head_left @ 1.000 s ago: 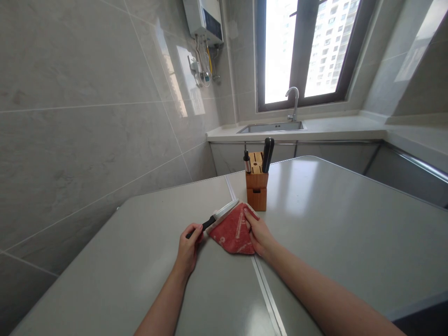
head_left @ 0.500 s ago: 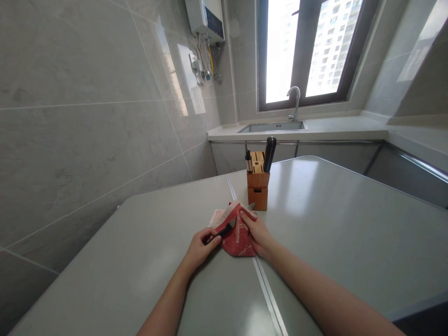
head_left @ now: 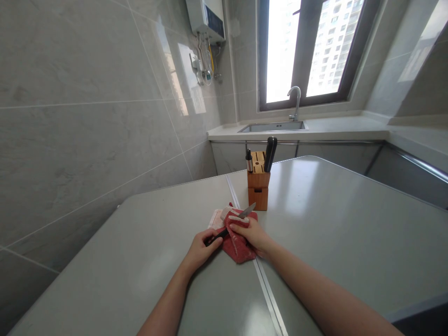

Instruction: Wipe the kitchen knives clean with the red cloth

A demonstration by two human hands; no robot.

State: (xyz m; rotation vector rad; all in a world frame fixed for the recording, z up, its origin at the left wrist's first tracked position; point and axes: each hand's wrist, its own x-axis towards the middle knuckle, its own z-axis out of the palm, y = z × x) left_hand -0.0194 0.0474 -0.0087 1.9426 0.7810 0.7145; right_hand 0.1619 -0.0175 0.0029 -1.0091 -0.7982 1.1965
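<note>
My left hand [head_left: 202,248] is shut around the black handle of a kitchen knife [head_left: 217,238]. The knife's steel blade runs to the right, and its tip shows beyond the cloth. A red cloth towel [head_left: 238,247] is folded over the blade, with a pale underside showing at its far left. My right hand [head_left: 251,235] grips the towel around the blade. Most of the blade is hidden by the towel and my fingers.
A bamboo knife block [head_left: 258,185] stands just beyond the towel, holding a dark-handled knife [head_left: 270,154] and a steel-topped tool [head_left: 248,161]. A metal seam [head_left: 262,280] crosses the grey table [head_left: 315,233]. Behind stand a steel sink [head_left: 273,127] and tap [head_left: 296,102].
The towel has moved from beside the blade to folded around it. My right hand now closes on it, and my left hand has drawn the knife rightward, exposing the tip.
</note>
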